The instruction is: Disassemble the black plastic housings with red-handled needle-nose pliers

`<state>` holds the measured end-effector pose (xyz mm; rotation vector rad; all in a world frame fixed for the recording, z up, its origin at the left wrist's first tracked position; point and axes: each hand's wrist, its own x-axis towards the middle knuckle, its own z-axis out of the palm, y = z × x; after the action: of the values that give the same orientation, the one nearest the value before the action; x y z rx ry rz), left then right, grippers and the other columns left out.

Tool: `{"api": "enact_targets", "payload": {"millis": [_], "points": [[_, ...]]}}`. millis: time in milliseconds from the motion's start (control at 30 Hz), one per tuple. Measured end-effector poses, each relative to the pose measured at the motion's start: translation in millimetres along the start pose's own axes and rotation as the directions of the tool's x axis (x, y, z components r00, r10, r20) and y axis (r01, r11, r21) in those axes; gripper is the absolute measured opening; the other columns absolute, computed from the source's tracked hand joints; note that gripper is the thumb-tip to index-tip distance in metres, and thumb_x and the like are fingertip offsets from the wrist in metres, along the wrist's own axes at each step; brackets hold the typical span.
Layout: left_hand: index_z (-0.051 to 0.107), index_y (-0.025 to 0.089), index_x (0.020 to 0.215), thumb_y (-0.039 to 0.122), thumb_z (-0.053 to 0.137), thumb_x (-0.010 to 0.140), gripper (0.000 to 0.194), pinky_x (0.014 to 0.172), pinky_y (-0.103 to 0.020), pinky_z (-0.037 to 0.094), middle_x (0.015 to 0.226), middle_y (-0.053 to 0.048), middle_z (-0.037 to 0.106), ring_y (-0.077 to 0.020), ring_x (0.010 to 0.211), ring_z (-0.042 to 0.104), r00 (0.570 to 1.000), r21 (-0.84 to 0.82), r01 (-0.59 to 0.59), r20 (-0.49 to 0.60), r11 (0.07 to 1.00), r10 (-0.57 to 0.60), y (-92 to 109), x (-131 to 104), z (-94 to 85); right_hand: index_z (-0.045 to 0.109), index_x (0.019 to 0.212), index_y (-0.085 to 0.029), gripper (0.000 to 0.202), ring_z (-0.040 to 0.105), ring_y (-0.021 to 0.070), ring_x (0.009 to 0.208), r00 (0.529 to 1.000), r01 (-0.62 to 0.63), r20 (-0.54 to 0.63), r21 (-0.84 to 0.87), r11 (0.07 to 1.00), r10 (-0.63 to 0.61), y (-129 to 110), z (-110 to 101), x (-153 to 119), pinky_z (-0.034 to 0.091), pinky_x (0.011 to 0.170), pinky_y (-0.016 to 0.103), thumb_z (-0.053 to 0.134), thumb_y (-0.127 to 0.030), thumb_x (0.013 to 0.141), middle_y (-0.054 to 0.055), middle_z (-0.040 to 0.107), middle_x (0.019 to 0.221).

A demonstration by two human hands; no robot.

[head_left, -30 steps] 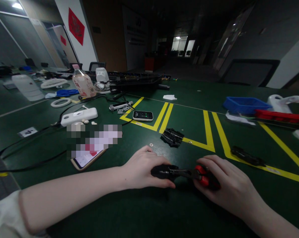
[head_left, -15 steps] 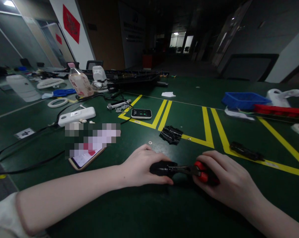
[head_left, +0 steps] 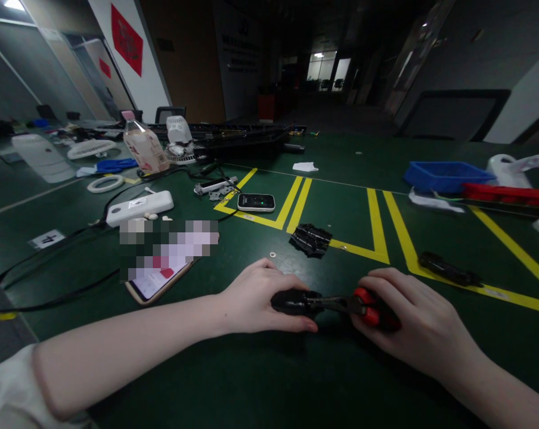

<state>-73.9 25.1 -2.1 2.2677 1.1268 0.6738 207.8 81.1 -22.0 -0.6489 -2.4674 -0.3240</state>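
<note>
Near the front of the green table, my left hand (head_left: 260,301) is closed around a glossy black part (head_left: 291,302), thumb on the near side and fingers on the far side. My right hand (head_left: 408,325) grips red-handled pliers (head_left: 366,307), whose metal jaws point left and meet the right end of the black part. Whether the jaws bite on it is too dark to tell. Just beyond my hands lies a crumpled-looking black piece (head_left: 311,239). A small ring (head_left: 272,255) rests left of it, and a longer black piece (head_left: 448,269) lies farther right.
A phone (head_left: 171,262), partly pixelated, lies left of my hands. Farther off are a small device with green lights (head_left: 256,202), a white power bank-like unit (head_left: 139,207), a bottle (head_left: 144,143), black cables and a blue bin (head_left: 448,177). Yellow tape (head_left: 359,252) marks the table.
The view has shifted slightly. Both hands keep their holds on the black part and the pliers, with no clear movement between them.
</note>
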Motion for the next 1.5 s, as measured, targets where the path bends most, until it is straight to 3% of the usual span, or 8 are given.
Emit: {"api": "enact_targets", "payload": {"millis": [767, 900, 1133, 1367, 1500], "points": [[0.064, 0.022, 0.121, 0.053, 0.073, 0.083, 0.049, 0.086, -0.034, 0.041, 0.115, -0.003, 0.075, -0.0194, 0.095, 0.068, 0.999, 0.041, -0.035, -0.025, 0.999, 0.036, -4.9, -2.6, 2.7, 0.057, 0.103, -0.02, 0.021, 0.066, 0.0252, 0.077, 1.0, 0.004, 0.018, 0.027, 1.0, -0.004, -2.4, -2.5, 6.5, 0.059, 0.061, 0.04, 0.057, -0.03, 0.084, 0.013, 0.065, 0.097], [0.066, 0.021, 0.117, 0.054, 0.072, 0.082, 0.049, 0.084, -0.034, 0.041, 0.11, -0.003, 0.075, -0.0188, 0.088, 0.068, 0.999, 0.062, -0.028, -0.024, 0.998, 0.029, -2.7, -1.9, 1.1, 0.057, 0.102, -0.02, 0.021, 0.065, 0.0241, 0.076, 1.0, -0.003, 0.031, 0.048, 0.999, 0.002, -1.9, -2.3, 5.4, 0.058, 0.059, 0.038, 0.059, -0.03, 0.083, 0.012, 0.065, 0.097], [0.069, 0.02, 0.111, 0.052, 0.072, 0.084, 0.041, 0.077, -0.03, 0.045, 0.097, -0.001, 0.076, -0.0161, 0.078, 0.066, 0.998, -0.061, -0.012, 0.053, 0.998, 0.015, -1.7, 0.7, -2.7, 0.06, 0.105, -0.02, 0.023, 0.065, 0.0254, 0.08, 1.0, 0.006, 0.019, 0.056, 0.998, -0.007, 0.5, -0.6, 0.4, 0.056, 0.063, 0.039, 0.059, -0.026, 0.084, 0.012, 0.066, 0.101], [0.063, 0.022, 0.12, 0.039, 0.072, 0.087, 0.038, 0.087, -0.032, 0.044, 0.113, -0.003, 0.074, -0.019, 0.099, 0.069, 0.997, -0.017, -0.07, 0.022, 0.997, 0.071, -2.4, -0.3, -0.4, 0.058, 0.106, -0.015, 0.023, 0.063, 0.0235, 0.08, 0.999, 0.009, 0.042, 0.064, 0.998, -0.012, 0.8, 0.8, -0.8, 0.054, 0.063, 0.037, 0.057, -0.028, 0.086, 0.013, 0.062, 0.1], [0.068, 0.02, 0.113, 0.049, 0.074, 0.082, 0.042, 0.077, -0.029, 0.048, 0.106, -0.004, 0.076, -0.0182, 0.085, 0.069, 0.999, -0.036, -0.033, -0.024, 0.999, 0.032, -1.9, -0.6, 0.4, 0.057, 0.107, -0.016, 0.025, 0.061, 0.0237, 0.081, 0.999, -0.003, 0.05, 0.055, 0.998, 0.0, 1.7, 0.9, -1.7, 0.053, 0.062, 0.037, 0.057, -0.029, 0.086, 0.013, 0.061, 0.102]]}}
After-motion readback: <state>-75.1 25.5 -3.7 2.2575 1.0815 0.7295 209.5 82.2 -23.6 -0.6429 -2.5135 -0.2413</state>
